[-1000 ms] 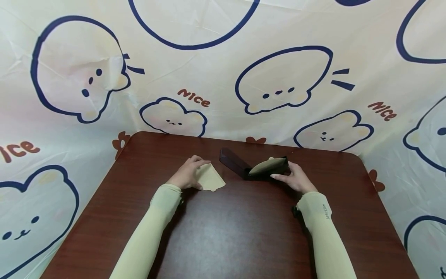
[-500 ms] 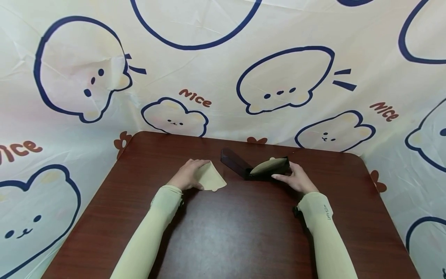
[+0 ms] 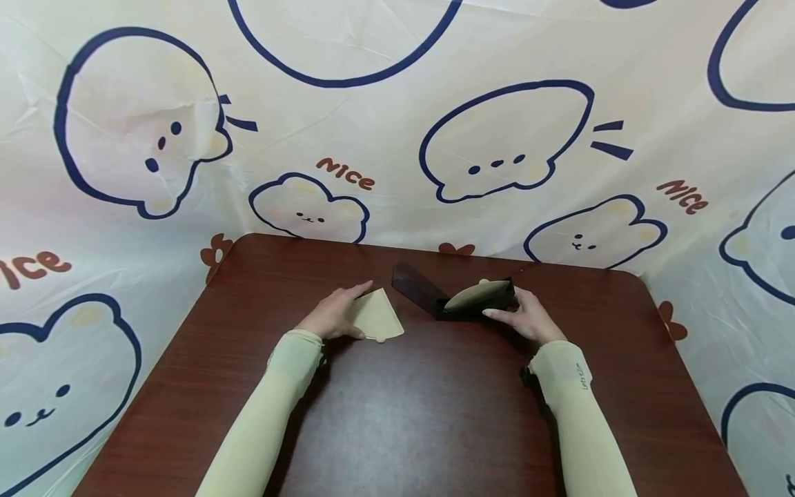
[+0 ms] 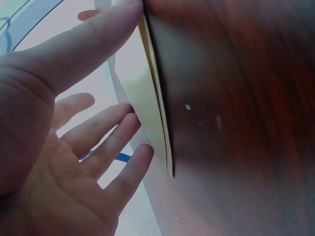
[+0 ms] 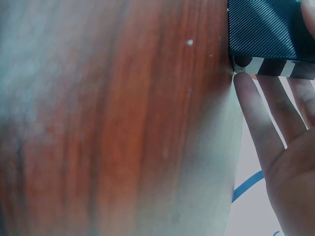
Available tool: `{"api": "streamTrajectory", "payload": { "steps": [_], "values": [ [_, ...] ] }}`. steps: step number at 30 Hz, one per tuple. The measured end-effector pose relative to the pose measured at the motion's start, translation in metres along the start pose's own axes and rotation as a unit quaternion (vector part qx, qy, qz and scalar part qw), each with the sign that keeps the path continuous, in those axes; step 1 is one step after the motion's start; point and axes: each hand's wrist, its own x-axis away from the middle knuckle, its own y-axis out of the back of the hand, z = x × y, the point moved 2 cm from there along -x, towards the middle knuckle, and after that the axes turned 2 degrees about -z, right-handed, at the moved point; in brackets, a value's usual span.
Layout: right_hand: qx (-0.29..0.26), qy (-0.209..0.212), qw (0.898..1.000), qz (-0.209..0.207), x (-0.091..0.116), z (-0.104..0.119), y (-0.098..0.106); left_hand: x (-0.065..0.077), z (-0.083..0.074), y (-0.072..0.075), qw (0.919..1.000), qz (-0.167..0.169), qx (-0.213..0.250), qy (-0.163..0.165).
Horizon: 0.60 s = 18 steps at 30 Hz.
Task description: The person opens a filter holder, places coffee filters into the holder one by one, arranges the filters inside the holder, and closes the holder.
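Observation:
A cream tabbed card stack (image 3: 379,315) lies on the table at left centre; its layered edge shows in the left wrist view. My left hand (image 3: 332,314) rests around it, thumb at the near edge and extended fingers by the far side. To the right stands a dark ridged case (image 3: 419,290), unfolded into a V, with a cream card (image 3: 475,295) leaning in its right part. My right hand (image 3: 528,316) holds that part by its right end, thumb in front and fingers behind. The case's inside is mostly hidden.
The dark wooden table (image 3: 397,414) has its back edge just behind the case. A patterned cloth (image 3: 397,138) with cartoon bears hangs around the back and sides.
The card stack has turned slightly and lies flatter under my left hand. My left forefinger has straightened a little. The right hand and the case stay in place.

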Motion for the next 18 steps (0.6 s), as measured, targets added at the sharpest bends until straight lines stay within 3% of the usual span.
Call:
{"api": "streamTrajectory", "payload": {
  "steps": [8,18],
  "values": [
    [-0.008,0.017,1.0,0.008,-0.0018,0.0004,-0.0005,0.0002,0.0032,0.0012,0.9997,0.007,0.02,-0.01],
    [-0.001,0.004,1.0,0.003,-0.0009,-0.0012,-0.0005,0.0011,0.001,0.0001,0.9994,-0.004,0.032,-0.015]
  ]
}}
